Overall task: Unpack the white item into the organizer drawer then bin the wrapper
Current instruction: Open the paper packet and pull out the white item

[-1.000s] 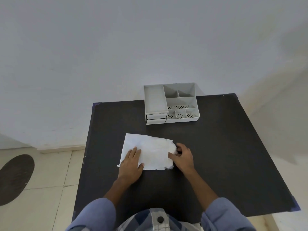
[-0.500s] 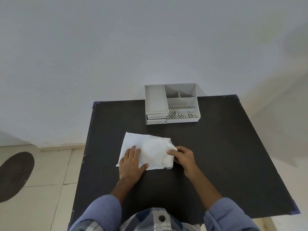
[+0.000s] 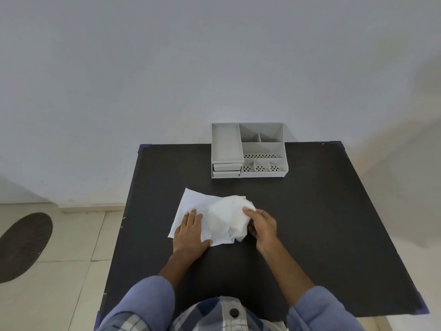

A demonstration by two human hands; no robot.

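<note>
A white paper wrapper (image 3: 193, 202) lies in the middle of the black table (image 3: 334, 223), bulging over a rounded white item (image 3: 220, 217) inside it. My left hand (image 3: 191, 231) lies flat on the wrapper's near left part, fingers spread. My right hand (image 3: 261, 225) pinches the wrapper's crumpled right edge, lifted and folded toward the left. The grey organizer (image 3: 248, 149) stands at the table's far edge, with two shut drawers (image 3: 226, 170) at its front left under an open tray.
The table stands against a pale wall. To the left is a tiled floor with a dark oval mat (image 3: 22, 244). No bin is in view.
My right hand has lifted the wrapper's right edge and pulled it up and leftward, crumpling it. My left hand has stayed pressed on the wrapper.
</note>
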